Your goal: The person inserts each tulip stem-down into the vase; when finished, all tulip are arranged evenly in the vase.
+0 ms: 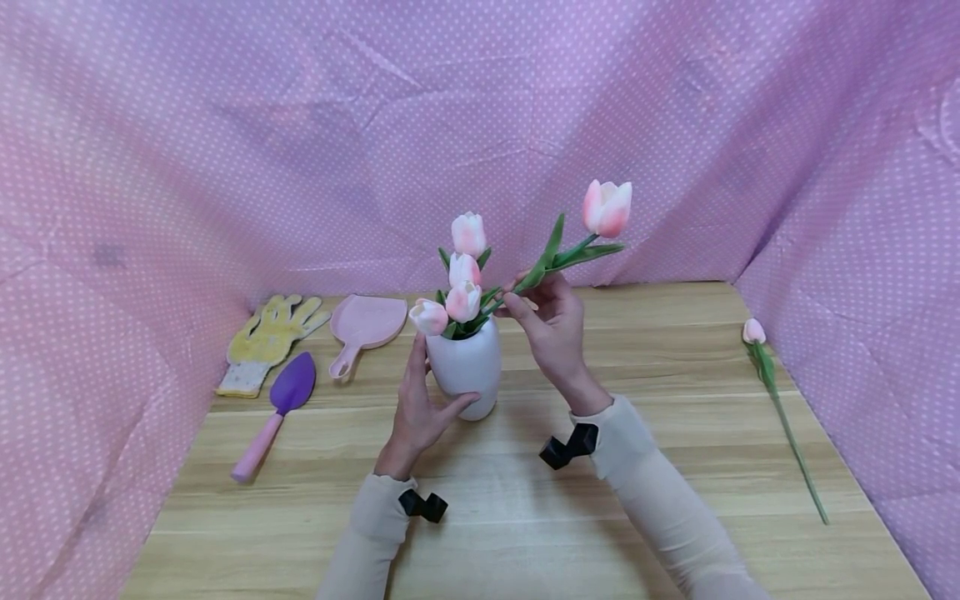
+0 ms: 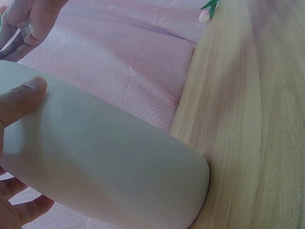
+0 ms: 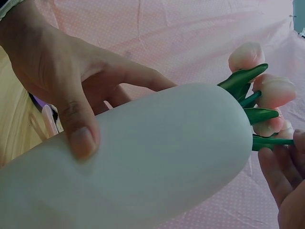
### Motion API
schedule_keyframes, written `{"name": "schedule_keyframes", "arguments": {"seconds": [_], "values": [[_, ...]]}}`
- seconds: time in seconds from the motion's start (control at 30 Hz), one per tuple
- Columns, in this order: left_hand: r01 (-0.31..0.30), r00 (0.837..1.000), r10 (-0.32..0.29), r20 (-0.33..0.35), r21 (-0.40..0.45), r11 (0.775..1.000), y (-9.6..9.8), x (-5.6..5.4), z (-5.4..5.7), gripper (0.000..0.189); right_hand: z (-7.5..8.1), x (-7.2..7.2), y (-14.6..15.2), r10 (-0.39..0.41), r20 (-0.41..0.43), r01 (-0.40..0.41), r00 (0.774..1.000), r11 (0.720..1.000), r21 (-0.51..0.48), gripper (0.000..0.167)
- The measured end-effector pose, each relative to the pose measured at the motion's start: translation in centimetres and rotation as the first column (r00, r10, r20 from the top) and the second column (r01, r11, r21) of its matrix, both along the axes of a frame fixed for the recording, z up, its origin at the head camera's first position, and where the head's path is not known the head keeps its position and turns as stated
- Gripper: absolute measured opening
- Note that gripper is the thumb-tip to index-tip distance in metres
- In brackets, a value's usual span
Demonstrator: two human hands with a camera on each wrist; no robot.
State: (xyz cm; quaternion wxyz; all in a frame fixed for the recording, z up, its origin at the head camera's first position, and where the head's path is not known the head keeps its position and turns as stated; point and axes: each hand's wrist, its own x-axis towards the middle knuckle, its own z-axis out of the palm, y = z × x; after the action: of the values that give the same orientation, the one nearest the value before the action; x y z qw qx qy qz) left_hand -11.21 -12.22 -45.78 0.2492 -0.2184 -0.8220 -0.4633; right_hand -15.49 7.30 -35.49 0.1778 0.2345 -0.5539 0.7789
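A white vase [image 1: 467, 362] stands on the wooden table, with several pink-and-white tulips [image 1: 463, 302] in its mouth. My left hand [image 1: 418, 412] grips the vase from the left, thumb across the near side and fingers round the far side; in the right wrist view its thumb [image 3: 82, 138] lies along the vase wall. Over the vase's right rim, my right hand [image 1: 557, 329] pinches the green stem of another tulip [image 1: 607, 210] between thumb and fingers. That stem slants, its bloom up to the right and its lower end at the vase mouth among the other stems.
A single tulip [image 1: 780, 404] lies along the table's right side. To the left are a yellow-and-white glove [image 1: 270, 342], a pink dustpan [image 1: 369, 321] and a trowel [image 1: 292, 385] with purple blade and pink handle. Pink dotted cloth [image 1: 480, 125] hangs round the table's back and sides.
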Motion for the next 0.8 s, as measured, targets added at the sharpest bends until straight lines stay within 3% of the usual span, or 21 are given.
{"name": "schedule_keyframes", "arguments": {"seconds": [0.53,0.8], "values": [[-0.006,1.000,0.006,0.002,0.000,1.000,-0.03,0.01,-0.01,0.127,-0.31,0.00,-0.39,-0.030,0.007,0.029,1.000,0.994,0.108,0.025],[-0.009,1.000,0.009,0.020,-0.003,1.000,-0.01,0.02,0.00,0.125,0.18,0.07,-0.02,-0.031,0.047,0.026,0.998,0.994,0.108,0.023]]}}
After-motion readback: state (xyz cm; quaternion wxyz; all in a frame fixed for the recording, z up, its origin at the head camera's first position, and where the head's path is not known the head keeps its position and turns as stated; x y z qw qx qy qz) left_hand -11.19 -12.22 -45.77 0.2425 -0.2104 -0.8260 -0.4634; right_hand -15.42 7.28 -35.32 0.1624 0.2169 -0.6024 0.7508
